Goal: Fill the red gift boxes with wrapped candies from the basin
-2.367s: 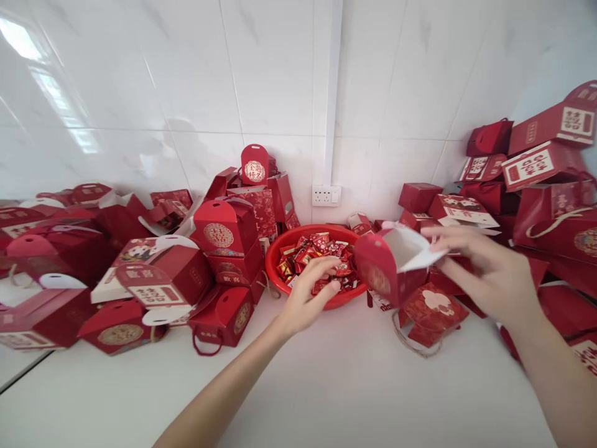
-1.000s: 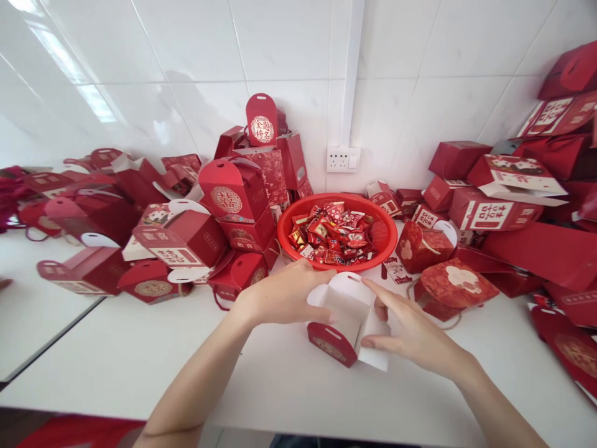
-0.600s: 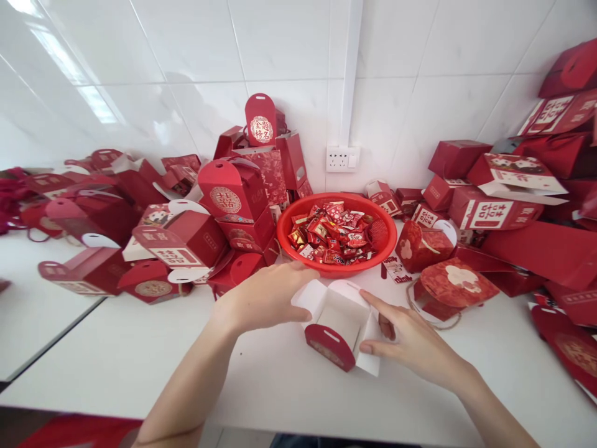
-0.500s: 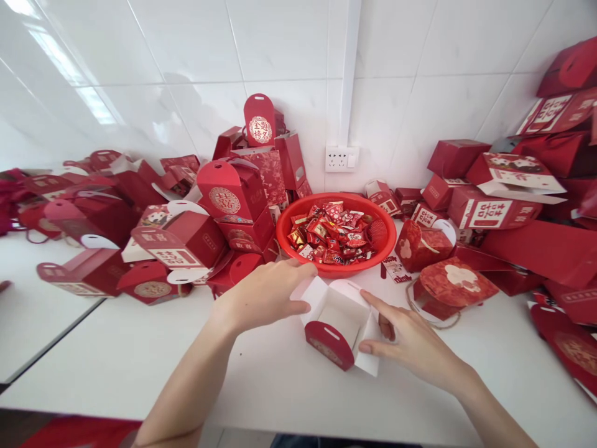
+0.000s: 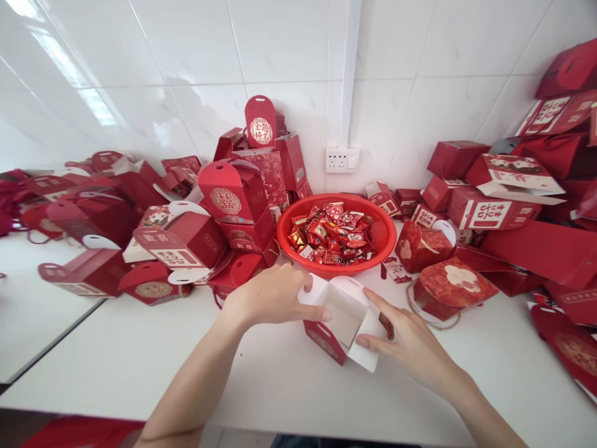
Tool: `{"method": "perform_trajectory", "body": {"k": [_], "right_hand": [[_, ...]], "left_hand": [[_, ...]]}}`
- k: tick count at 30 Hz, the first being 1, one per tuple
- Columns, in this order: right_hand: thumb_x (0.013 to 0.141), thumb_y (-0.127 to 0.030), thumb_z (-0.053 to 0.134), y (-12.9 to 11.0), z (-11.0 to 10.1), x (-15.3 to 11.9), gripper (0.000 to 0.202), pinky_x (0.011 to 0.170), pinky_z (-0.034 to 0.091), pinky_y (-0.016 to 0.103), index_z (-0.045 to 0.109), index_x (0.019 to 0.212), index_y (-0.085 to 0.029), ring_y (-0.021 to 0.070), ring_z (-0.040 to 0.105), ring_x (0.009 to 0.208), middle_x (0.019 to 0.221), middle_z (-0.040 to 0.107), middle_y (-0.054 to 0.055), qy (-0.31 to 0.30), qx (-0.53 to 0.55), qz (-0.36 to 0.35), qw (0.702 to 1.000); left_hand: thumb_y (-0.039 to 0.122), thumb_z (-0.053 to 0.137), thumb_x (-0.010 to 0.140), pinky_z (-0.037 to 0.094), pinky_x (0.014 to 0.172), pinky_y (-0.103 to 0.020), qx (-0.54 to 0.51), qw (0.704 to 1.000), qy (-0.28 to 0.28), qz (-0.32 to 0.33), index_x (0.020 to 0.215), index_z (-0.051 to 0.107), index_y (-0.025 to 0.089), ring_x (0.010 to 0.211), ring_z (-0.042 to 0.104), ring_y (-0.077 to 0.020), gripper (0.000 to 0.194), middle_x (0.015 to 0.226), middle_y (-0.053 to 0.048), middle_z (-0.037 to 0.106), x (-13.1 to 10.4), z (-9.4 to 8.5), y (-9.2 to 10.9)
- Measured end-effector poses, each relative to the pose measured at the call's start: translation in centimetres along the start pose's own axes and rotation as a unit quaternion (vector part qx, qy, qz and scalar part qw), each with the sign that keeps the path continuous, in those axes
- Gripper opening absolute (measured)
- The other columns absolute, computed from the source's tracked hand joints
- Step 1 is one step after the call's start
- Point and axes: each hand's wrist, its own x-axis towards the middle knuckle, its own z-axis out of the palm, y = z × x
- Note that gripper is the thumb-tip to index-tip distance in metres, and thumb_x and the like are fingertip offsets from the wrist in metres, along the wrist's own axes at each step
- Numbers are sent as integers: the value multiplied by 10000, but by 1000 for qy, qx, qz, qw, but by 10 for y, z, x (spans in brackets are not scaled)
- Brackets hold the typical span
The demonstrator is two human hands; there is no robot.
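A small red gift box (image 5: 323, 341) with a white inside and a gold round print on its front stands open on the table. At its left flap is my left hand (image 5: 270, 295), its fingers curled and the thumb reaching over the opening. My right hand (image 5: 405, 330) grips the box from the right, thumb on the white side flap and forefinger along the back flap. No contents show in the part of the box I can see. Just behind it is a red plastic basket (image 5: 336, 267) holding many wrapped candies (image 5: 333, 233).
Red gift boxes are piled on the left (image 5: 184, 239), with a stacked box (image 5: 232, 191) beside the basket. More boxes crowd the right, including a floral box (image 5: 454, 286) with a rope handle. A white tiled wall with a socket (image 5: 342, 160) stands behind the white table (image 5: 261, 386).
My left hand has shifted right, its thumb now over the box's opening. The front flap has gone from leaning inward to standing lower. My right hand stays almost in place.
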Motion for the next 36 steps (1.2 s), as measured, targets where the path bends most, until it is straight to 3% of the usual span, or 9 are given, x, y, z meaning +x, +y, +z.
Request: {"method": "perform_trajectory", "body": {"k": [3,6,10,14,19,26,31,33,36], "right_hand": [[838,-606,658,3,3,0,831,788,548,392,456,1551,-228,292,704,924,1084,773,83,0,18,7,1000],[833,-660,628,3,6,0,872,793,544,421,447,1552,-200,307,699,920,1061,768,95,-2,19,15,1000],[847,-657,597,3,9,2,834,754,541,425,458,1533,-202,293,687,834,954,754,71,11,14,8,1000],[847,-610,618,8,10,1,781,839,549,465,474,1509,-223,323,699,977,1103,754,105,50,19,2,999],[849,-572,675,17,9,0,681,932,537,495,531,1429,-244,327,671,1099,1339,671,127,90,20,-49,994],[921,-463,661,10,-11,4,425,862,567,378,607,1288,-257,238,679,963,1250,662,112,214,36,-157,963],[919,-387,632,-2,-41,40,272,777,568,369,664,1132,-221,223,695,853,1104,709,105,256,83,-152,951],[904,-389,626,-2,-50,68,315,771,578,379,659,1159,-207,235,713,865,1124,725,109,229,99,-125,960],[916,-335,563,0,-55,118,321,902,562,414,668,1178,-182,245,716,959,1142,739,115,174,57,-98,978]], "left_hand": [[651,753,700,454,734,-309,6,999,-38,35,1155,702,212,962,662,-301,635,1008,-78,724,-2,-5,-4],[540,843,624,433,664,-284,11,997,-64,48,1151,684,202,899,661,-277,646,938,-49,703,-2,-5,-5],[438,862,631,425,637,-274,23,998,-56,29,1100,648,181,933,654,-272,575,995,-61,684,6,2,-1],[354,841,681,465,695,-297,35,998,-44,36,942,607,181,1007,653,-292,391,1022,-79,676,11,8,6],[321,809,699,490,787,-346,34,999,-1,42,908,569,193,993,671,-308,343,1036,-83,669,5,8,13],[437,744,789,479,771,-346,11,998,9,63,1062,609,198,1009,668,-298,387,1158,-75,660,-5,4,5],[518,588,914,478,796,-355,11,995,68,71,1121,631,211,1043,655,-294,372,1198,-89,669,-3,-7,-3],[483,534,952,478,829,-348,-4,990,106,96,1115,648,219,1065,648,-279,331,1180,-84,685,7,-8,-7],[423,490,982,474,879,-328,-40,980,154,122,1071,685,204,1056,652,-245,306,1119,-74,717,31,-4,-17]]}}
